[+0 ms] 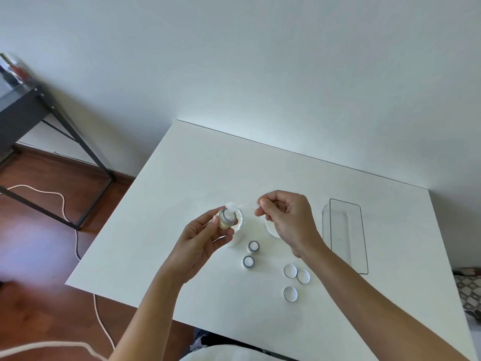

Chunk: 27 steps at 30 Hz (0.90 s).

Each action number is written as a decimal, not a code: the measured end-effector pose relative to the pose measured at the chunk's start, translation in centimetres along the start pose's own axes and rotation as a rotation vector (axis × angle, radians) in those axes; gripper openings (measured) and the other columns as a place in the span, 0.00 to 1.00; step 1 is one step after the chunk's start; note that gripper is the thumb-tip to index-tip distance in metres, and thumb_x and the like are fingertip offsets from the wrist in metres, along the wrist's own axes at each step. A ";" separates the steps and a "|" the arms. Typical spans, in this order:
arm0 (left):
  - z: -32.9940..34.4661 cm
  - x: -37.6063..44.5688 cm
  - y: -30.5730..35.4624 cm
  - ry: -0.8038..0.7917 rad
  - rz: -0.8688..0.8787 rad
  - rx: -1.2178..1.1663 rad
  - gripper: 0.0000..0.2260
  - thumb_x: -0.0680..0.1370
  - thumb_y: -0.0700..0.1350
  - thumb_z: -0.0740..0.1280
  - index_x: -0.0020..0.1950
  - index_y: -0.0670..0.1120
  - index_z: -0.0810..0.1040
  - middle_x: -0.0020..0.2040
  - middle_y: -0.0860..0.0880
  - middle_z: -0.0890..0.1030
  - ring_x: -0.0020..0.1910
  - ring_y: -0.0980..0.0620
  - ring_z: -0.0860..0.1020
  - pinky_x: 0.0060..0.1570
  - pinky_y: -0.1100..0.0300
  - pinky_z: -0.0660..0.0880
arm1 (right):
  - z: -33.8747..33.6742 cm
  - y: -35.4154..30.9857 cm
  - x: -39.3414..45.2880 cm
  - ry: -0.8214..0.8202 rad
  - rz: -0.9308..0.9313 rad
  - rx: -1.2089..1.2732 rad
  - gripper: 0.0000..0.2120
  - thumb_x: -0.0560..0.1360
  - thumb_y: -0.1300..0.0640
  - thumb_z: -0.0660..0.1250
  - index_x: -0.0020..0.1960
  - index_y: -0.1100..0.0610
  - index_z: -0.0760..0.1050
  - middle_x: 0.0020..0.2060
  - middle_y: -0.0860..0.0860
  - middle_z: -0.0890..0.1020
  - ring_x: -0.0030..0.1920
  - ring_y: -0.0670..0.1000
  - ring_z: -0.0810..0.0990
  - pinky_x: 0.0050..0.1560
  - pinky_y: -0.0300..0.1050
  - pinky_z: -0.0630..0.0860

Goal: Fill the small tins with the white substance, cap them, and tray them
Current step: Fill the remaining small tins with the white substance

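Head view: tin (225, 218) between left-hand fingers (215, 220), above table (161, 230).

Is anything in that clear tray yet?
No. The clear tray holds nothing; two open tins sit beside the loose caps.

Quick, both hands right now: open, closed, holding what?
Left hand: fingers curled round a small tin, held above the table.
Right hand: fingers pinch a thin clear spatula, its loaded tip at the tin's mouth.
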State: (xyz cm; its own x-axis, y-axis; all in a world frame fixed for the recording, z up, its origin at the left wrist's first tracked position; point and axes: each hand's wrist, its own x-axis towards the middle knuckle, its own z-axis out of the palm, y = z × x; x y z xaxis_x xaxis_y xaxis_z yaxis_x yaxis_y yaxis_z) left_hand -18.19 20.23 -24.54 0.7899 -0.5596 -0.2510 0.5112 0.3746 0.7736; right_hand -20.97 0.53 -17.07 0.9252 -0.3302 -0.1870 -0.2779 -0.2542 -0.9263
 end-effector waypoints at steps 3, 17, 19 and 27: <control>-0.3 -0.1 0.2 -0.013 -0.007 0.009 0.22 0.77 0.52 0.67 0.67 0.42 0.78 0.53 0.44 0.83 0.45 0.52 0.81 0.53 0.57 0.79 | 0.2 -0.5 0.2 -0.029 -0.033 -0.050 0.07 0.76 0.61 0.66 0.42 0.55 0.81 0.32 0.48 0.85 0.31 0.47 0.75 0.42 0.52 0.77; -1.0 -0.6 0.6 0.005 -0.042 0.024 0.17 0.79 0.52 0.65 0.62 0.45 0.83 0.51 0.45 0.84 0.44 0.52 0.81 0.53 0.57 0.80 | -0.7 -1.4 0.8 -0.055 -0.182 -0.131 0.07 0.77 0.61 0.66 0.42 0.55 0.81 0.32 0.46 0.84 0.36 0.56 0.80 0.41 0.53 0.77; -1.0 -0.7 0.7 0.000 -0.032 0.014 0.18 0.79 0.52 0.66 0.65 0.44 0.81 0.53 0.46 0.84 0.46 0.52 0.82 0.54 0.57 0.79 | -0.5 -1.1 0.9 -0.064 -0.161 -0.144 0.08 0.77 0.62 0.65 0.42 0.55 0.81 0.32 0.47 0.84 0.37 0.60 0.79 0.41 0.55 0.77; -0.8 -0.8 0.6 0.057 0.017 -0.019 0.14 0.78 0.45 0.67 0.63 0.47 0.81 0.56 0.44 0.85 0.53 0.48 0.84 0.54 0.57 0.80 | -0.5 -0.4 0.7 -0.128 -0.031 -0.081 0.09 0.77 0.62 0.65 0.41 0.54 0.81 0.30 0.47 0.83 0.31 0.42 0.75 0.40 0.38 0.73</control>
State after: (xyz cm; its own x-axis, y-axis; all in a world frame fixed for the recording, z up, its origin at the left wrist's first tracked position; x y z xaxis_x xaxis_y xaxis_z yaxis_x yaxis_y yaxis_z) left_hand -18.27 21.52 -24.38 0.8163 -0.5103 -0.2705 0.5030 0.3979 0.7672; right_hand -20.36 -0.01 -16.71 0.9576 -0.2036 -0.2038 -0.2640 -0.3367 -0.9038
